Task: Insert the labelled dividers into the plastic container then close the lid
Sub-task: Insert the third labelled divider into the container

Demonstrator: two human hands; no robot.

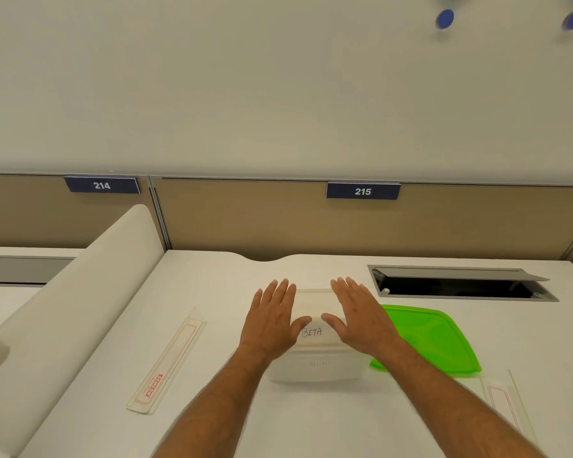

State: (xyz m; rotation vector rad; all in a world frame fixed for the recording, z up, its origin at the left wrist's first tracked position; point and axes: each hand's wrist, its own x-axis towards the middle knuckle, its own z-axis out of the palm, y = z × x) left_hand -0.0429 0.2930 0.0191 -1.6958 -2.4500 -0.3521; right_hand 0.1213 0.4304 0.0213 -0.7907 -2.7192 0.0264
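Resting flat with fingers spread, the left hand (272,320) and right hand (358,317) grip nothing — both lie on the container (315,368). Its "BETA" divider (313,332) runs left to right. Right of it lies the green lid (434,338), off.

The light is bright and soft, and it seems to come from above — no strong glare anywhere. Only pale, fuzzy shadows sit under the arms and beside the green lid (434,338). The picture looks a bit soft all over. Straight lines bend near the edges — the blue dots (444,18) at the top right look smeared.
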